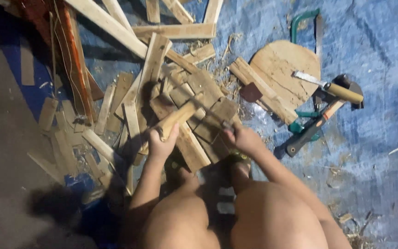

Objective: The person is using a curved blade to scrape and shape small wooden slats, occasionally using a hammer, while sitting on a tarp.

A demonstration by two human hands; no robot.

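I squat over a pile of short wooden offcuts [203, 92] on a blue tarp [374, 152]. My left hand [160, 142] is closed around a pale wooden stick [180, 115] that slants up to the right over the pile. To its right, my right hand [242, 138] pinches a thin dark tool [217, 117] whose tip points up-left onto the offcuts; what kind of tool it is stays unclear. Both hands rest at the near edge of the pile, just in front of my knees.
A round wooden board [284, 69] lies to the right, with a yellow-handled knife [337, 90], a hammer [314, 127] and a green saw frame [302, 23] near it. Long slats [111, 25] lie at the top left, and bare concrete floor [5, 138] is on the left.
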